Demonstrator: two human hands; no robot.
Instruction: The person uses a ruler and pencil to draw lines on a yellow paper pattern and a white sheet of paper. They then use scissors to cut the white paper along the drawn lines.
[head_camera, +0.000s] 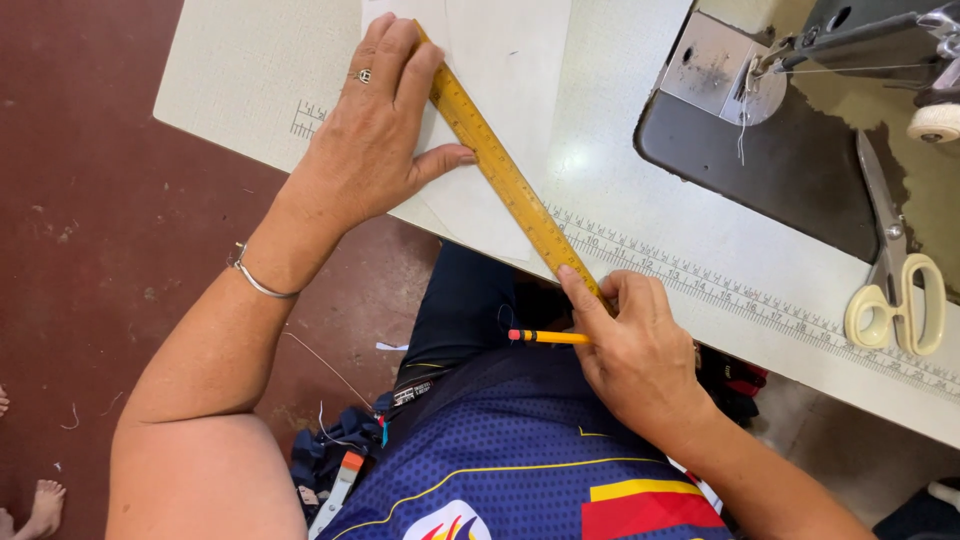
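Yellow ruler (500, 170) slanted across white paper (500, 90) on the pale surface (250, 70), pinned flat under the left hand (375, 130), fingers spread, thumb touching its edge. Near end pinched by the right hand (635, 350), also gripping a yellow pencil (548, 337) pointing leftward. Well beyond the right hand: cream-handled scissors (895, 290) beside a sewing machine (800, 110).

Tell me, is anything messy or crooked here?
Nothing is spilled or broken. The ruler lies slanted across the paper, pinned by the left hand. Loose thread trails on the floor.
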